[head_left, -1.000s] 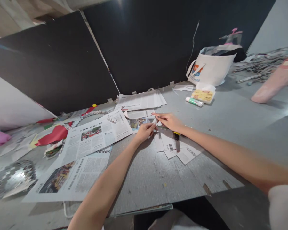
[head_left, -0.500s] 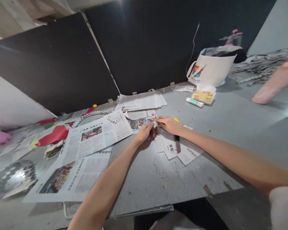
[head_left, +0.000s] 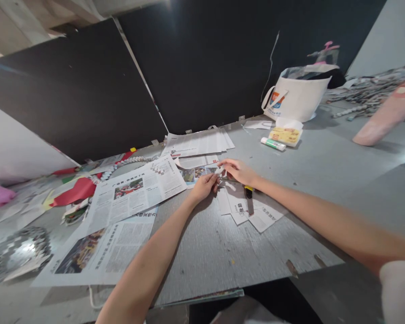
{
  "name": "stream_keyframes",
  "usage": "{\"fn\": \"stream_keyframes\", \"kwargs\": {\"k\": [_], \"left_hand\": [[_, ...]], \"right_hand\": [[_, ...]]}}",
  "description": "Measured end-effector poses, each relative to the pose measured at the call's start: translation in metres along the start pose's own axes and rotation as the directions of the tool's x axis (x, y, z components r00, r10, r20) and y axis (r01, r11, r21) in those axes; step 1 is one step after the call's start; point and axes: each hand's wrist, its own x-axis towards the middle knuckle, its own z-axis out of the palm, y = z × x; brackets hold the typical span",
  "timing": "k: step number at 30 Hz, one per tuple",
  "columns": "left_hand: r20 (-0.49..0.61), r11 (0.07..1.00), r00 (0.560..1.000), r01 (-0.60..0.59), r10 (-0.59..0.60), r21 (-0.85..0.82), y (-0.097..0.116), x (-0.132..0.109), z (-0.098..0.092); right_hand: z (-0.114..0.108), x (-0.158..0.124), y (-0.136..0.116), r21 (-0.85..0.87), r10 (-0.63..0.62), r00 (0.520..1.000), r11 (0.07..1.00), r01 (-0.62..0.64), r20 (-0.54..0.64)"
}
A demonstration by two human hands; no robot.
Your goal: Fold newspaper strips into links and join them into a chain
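Between my two hands, over the middle of the table, is a small folded piece of paper [head_left: 219,170], pale and partly hidden by fingers. My left hand [head_left: 205,186] is closed on its lower end in a pinch. From the right, my right hand [head_left: 238,171] pinches the upper end with thumb and fingertips. Cut newspaper pieces [head_left: 263,215] lie just below my right hand. On them rests a utility knife [head_left: 249,192] with a black and yellow handle, partly under my right wrist.
Newspaper sheets [head_left: 138,193] spread to the left, near a red paper piece [head_left: 76,191] and a woven paper ring [head_left: 20,252]. A paper stack [head_left: 199,143] lies at the back. Rightward are a glue stick [head_left: 273,144], a yellow packet [head_left: 285,136], a white bag [head_left: 299,96] and a pink bottle [head_left: 386,112].
My right hand has lifted and turned slightly, its fingers now more curled around the paper's end. More of the knife's yellow part shows. My left hand has barely shifted.
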Motion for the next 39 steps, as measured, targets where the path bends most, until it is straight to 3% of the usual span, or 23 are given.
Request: {"fn": "stream_keyframes", "kwargs": {"k": [5, 13, 19, 25, 30, 39], "left_hand": [[0.010, 0.994, 1.000, 0.002, -0.003, 0.107, 0.001, -0.001, 0.000], [0.017, 0.986, 1.000, -0.019, 0.016, 0.166, 0.001, -0.001, 0.000], [-0.039, 0.987, 0.999, -0.002, 0.008, 0.160, 0.000, 0.000, 0.000], [-0.198, 0.999, 0.980, -0.024, 0.018, -0.026, -0.009, 0.005, -0.002], [-0.163, 0.995, 0.986, -0.045, 0.030, -0.093, -0.013, 0.005, -0.003], [-0.134, 0.992, 0.990, -0.051, 0.035, -0.119, -0.016, 0.005, -0.004]], "right_hand": [[-0.003, 0.002, -0.002, 0.005, 0.037, 0.996, 0.999, -0.038, 0.076], [-0.005, 0.003, 0.003, -0.076, 0.008, 0.998, 0.997, -0.003, 0.066], [-0.005, 0.002, 0.003, -0.043, -0.014, 0.998, 0.999, 0.017, 0.068], [-0.006, -0.001, -0.004, -0.001, -0.015, 0.984, 1.000, 0.016, 0.175], [-0.007, -0.003, -0.011, -0.019, -0.039, 0.973, 0.999, 0.044, 0.227], [-0.006, -0.001, -0.004, -0.017, -0.064, 0.965, 0.997, 0.071, 0.254]]}}
